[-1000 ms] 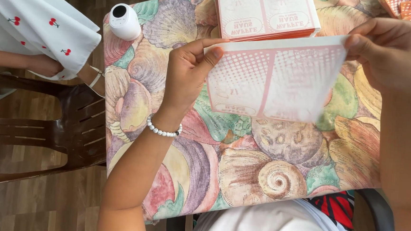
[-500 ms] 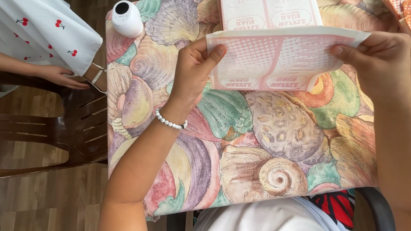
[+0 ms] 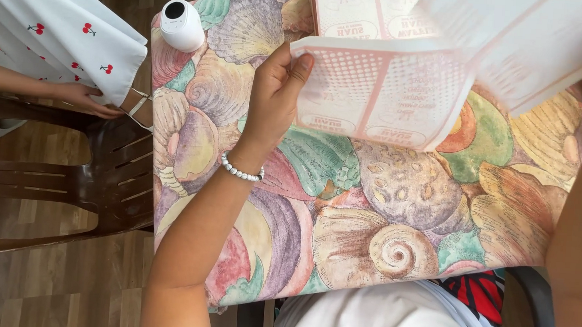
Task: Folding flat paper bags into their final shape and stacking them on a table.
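Holding the pink-and-white printed carton blank (image 3: 383, 92) by its left edge, left hand (image 3: 275, 98) has its grip clenched on the sheet, thumb on top, upper centre of frame. Sheet sits just above the shell-pattern bench (image 3: 342, 207), lower flap angled down toward it. Right part of the sheet (image 3: 534, 44) is lifted toward the camera at upper right, blurred. Half a second ago the blank lay flatter, with the right hand pinching its right edge; now that hand is out at the right frame edge, only the forearm (image 3: 580, 228) showing, so can't tell its grip. Reads as a fold or flip mid-motion. Stack of same blanks (image 3: 361, 9) at top centre. White cylindrical device (image 3: 182, 23) at upper left corner of bench. Another person's hand (image 3: 83, 97) rests on the brown chair (image 3: 67, 183), left.
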